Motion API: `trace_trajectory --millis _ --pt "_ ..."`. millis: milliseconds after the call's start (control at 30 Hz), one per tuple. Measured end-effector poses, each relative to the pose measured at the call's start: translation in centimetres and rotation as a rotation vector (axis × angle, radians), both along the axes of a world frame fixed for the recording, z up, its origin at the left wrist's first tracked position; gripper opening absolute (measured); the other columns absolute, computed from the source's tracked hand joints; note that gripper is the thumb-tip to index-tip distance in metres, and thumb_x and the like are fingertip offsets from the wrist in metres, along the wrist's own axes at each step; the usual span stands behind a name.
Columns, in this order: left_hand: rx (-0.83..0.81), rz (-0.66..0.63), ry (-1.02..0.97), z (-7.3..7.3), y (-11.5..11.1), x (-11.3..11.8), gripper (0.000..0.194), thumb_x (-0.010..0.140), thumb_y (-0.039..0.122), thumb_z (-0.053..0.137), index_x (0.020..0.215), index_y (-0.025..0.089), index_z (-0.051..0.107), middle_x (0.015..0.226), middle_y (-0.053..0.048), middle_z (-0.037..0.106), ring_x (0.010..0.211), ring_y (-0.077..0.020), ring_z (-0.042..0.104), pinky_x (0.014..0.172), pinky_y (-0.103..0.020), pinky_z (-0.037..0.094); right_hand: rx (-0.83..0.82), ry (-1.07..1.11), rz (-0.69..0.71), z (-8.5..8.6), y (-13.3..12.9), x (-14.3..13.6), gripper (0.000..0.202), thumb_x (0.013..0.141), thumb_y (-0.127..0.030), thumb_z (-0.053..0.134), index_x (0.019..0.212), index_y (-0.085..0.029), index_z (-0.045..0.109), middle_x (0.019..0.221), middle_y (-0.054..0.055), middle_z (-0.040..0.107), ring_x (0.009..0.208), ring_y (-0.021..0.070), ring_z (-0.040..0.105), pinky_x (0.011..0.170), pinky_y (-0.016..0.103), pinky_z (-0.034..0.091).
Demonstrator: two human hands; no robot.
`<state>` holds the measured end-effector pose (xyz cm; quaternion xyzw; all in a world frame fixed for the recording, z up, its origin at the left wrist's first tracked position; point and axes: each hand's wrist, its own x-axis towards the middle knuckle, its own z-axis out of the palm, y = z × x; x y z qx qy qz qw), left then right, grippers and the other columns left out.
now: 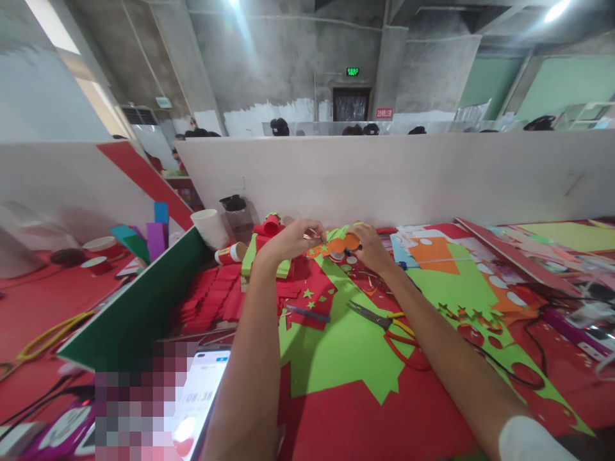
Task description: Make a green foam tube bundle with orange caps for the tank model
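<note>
Both bare hands reach out over a cluttered red worktop [331, 426], near its far edge, below a pale upright partition [384, 179]. The right hand [372, 246] has its grip pinching a flat orange paper circle [352, 242], with another orange paper circle [336, 246] just to its left. The left hand [291, 238] is beside these circles, palm down, its fingers bent over small orange and yellow-green paper pieces; whether its grip is closed on one of them, I cannot tell. Small green paper stars [308, 294] lie on red paper in front of the hands. Nearer the body, a large jagged-edged bright green paper sheet [336, 362] bears open metal scissors with red and yellow handles [372, 315], next to the right forearm. A slim dark pen-like tool [308, 314] lies to the left of the scissors. Left of the left hand are a red paper roll [271, 225], overlapping red paper strips [211, 298] and a tipped red-and-white paper cup [231, 254]. A lit phone [202, 400] lies beside the left forearm. On the right, an orange paper sheet [435, 256] overlaps bright green paper with cut-out holes.
</note>
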<state>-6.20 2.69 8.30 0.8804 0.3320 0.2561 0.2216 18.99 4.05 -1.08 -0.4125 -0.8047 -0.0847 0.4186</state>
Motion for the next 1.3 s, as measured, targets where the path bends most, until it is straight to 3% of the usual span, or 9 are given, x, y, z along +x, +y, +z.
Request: trace_trajectory --millis 267,433,633,767,900,967,1033,1133,1300 --pt "-0.127 -0.016 0.050 -0.1 -0.4 -0.3 0.016 0.079 0.022 0.057 0.085 0.015 0.070 0.083 -0.004 0.070 0.077 -0.0146 0.062 0.069 -0.025 0.048 -0.047 0.019 -0.030 -2.8 1.7 -0.3 0.053 0.065 -0.001 0.048 0.112 -0.022 0.060 0.117 0.011 0.061 0.116 0.0329 0.045 0.103 0.053 0.037" --pt "-0.174 -0.029 0.075 -0.1 -0.7 -0.3 0.019 0.079 0.028 0.061 0.089 0.016 0.071 0.085 -0.004 0.072 0.077 -0.0150 0.062 0.069 -0.025 0.047 -0.083 -0.054 0.030 -3.5 2.4 0.4 0.059 0.061 0.001 0.048 0.115 -0.021 0.060 0.120 0.011 0.061 0.120 0.0323 0.045 0.105 0.056 0.036" --pt "-0.175 -0.019 0.030 -1.1 0.1 -0.5 0.013 0.079 0.021 0.058 0.089 0.016 0.066 0.088 -0.004 0.070 0.081 -0.0147 0.064 0.074 -0.026 0.048 -0.164 -0.154 0.089 -4.0 2.0 1.2 0.074 0.059 0.006 0.044 0.127 -0.019 0.056 0.135 0.013 0.054 0.130 0.0281 0.043 0.110 0.054 0.033" --pt "-0.194 -0.031 -0.001 -1.8 0.9 -0.5 0.008 0.077 0.019 0.060 0.085 0.016 0.061 0.087 -0.005 0.069 0.082 -0.0151 0.064 0.076 -0.027 0.050 -0.230 -0.137 0.135 -2.4 1.1 1.3 0.070 0.064 0.005 0.046 0.128 -0.020 0.057 0.136 0.014 0.054 0.131 0.0272 0.045 0.110 0.051 0.034" --pt "-0.248 -0.044 -0.059 -1.9 1.0 -0.2 0.012 0.076 0.019 0.062 0.086 0.016 0.057 0.084 -0.004 0.069 0.081 -0.0154 0.065 0.075 -0.027 0.050 -0.373 0.054 0.205 1.4 -0.9 0.0 0.052 0.080 -0.010 0.054 0.130 -0.025 0.054 0.120 0.009 0.065 0.108 0.0226 0.062 0.092 0.041 0.050" --pt "-0.255 -0.029 -0.068 -1.7 0.8 0.1 0.013 0.075 0.018 0.062 0.087 0.016 0.056 0.080 -0.004 0.068 0.079 -0.0154 0.065 0.073 -0.027 0.050 -0.479 0.104 0.280 3.3 -2.1 -1.0 0.033 0.086 -0.024 0.057 0.119 -0.024 0.062 0.106 0.006 0.070 0.091 0.0197 0.067 0.079 0.034 0.053" --pt "-0.245 -0.013 -0.061 -1.5 0.5 0.5 0.015 0.075 0.017 0.063 0.088 0.016 0.056 0.078 -0.003 0.068 0.076 -0.0154 0.065 0.071 -0.027 0.049 -0.515 0.087 0.331 4.6 -3.2 -2.0 0.022 0.087 -0.031 0.060 0.105 -0.022 0.068 0.096 0.004 0.072 0.085 0.0183 0.067 0.077 0.031 0.052" --pt "-0.248 -0.006 -0.065 -1.4 0.3 1.1 0.017 0.074 0.014 0.062 0.090 0.017 0.056 0.079 -0.004 0.070 0.077 -0.0164 0.066 0.069 -0.027 0.049 -0.545 0.111 0.316 5.3 -3.9 -2.8 0.020 0.084 -0.035 0.062 0.093 -0.019 0.071 0.086 0.004 0.072 0.077 0.0175 0.065 0.069 0.028 0.049" --pt "-0.300 -0.053 -0.096 -1.7 0.4 1.8 0.018 0.075 0.012 0.058 0.092 0.017 0.056 0.081 -0.006 0.071 0.082 -0.0170 0.067 0.070 -0.026 0.048 -0.572 0.182 0.311 5.1 -3.7 -2.7 0.018 0.083 -0.031 0.057 0.079 -0.016 0.066 0.072 0.002 0.066 0.066 0.0146 0.058 0.064 0.026 0.045"
